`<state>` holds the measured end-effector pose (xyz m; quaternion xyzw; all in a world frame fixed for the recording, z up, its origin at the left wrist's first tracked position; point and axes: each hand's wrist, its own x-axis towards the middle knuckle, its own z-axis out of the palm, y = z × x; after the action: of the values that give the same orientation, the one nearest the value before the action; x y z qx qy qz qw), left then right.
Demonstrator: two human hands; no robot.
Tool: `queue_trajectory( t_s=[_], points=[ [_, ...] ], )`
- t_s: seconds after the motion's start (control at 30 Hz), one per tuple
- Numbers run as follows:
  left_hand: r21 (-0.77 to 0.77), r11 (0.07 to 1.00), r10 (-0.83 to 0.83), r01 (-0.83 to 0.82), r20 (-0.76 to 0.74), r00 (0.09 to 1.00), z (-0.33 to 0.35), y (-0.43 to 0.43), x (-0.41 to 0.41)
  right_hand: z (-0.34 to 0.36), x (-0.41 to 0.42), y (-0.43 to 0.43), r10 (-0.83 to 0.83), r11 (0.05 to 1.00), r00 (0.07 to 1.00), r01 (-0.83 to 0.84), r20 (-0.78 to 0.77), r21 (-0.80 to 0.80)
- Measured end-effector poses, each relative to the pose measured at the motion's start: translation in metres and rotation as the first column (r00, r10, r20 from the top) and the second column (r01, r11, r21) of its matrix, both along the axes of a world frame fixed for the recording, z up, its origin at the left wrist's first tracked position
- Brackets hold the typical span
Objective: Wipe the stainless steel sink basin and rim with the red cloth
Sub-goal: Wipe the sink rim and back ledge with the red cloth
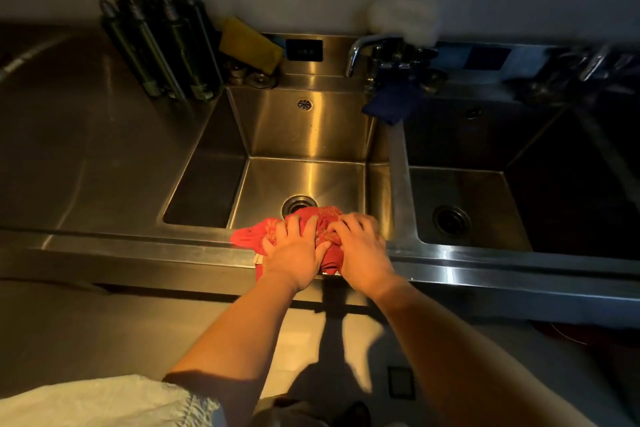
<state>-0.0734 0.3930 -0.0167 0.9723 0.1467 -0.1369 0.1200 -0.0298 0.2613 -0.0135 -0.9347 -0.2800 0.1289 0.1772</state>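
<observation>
Left grip (294,253): pressing down on the red cloth (249,236), fingers spread and fairly straight, thumb pointing right toward the other hand.

Right grip (360,250): bunching the same cloth, fingers curling into its folds, knuckles raised; sitting just right of the left grip, thumbs nearly touching.

Red cloth: lying crumpled across the near rim (156,243) of the left sink basin (304,180), far edge hanging over into the basin and covering the near side of the drain (298,204), one corner trailing out to the left of the hands, near edge drooping over the front of the bench (86,149).

Left sink basin: gleaming under warm light, overflow grille (304,104) showing on the far wall.

Faucet (360,48): arching over the far right corner of that basin, blue cloth (391,104) hanging just below it.

Yellow sponge (249,45): leaning against the far backsplash, left of the faucet.

Dark metal rods (162,45): standing in a bundle at the far left, tilting against the wall.

Second basin (485,201): sitting to the right, mostly lying in shadow.
</observation>
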Motion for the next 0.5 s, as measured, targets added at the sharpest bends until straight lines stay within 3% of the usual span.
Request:
queue_trajectory(
  t_s=[0.33, 0.5],
  points=[
    [-0.086, 0.984, -0.15, 0.154, 0.046, 0.988, -0.003, -0.092, 0.027, 0.015, 0.028, -0.096, 0.024, 0.991, 0.982, 0.002, 0.189, -0.136],
    [-0.136, 0.979, -0.155, 0.15, -0.023, 0.988, -0.004, -0.117, 0.045, 0.004, 0.043, -0.124, -0.128, 0.992, 0.989, 0.127, -0.07, -0.015]
  ],
)
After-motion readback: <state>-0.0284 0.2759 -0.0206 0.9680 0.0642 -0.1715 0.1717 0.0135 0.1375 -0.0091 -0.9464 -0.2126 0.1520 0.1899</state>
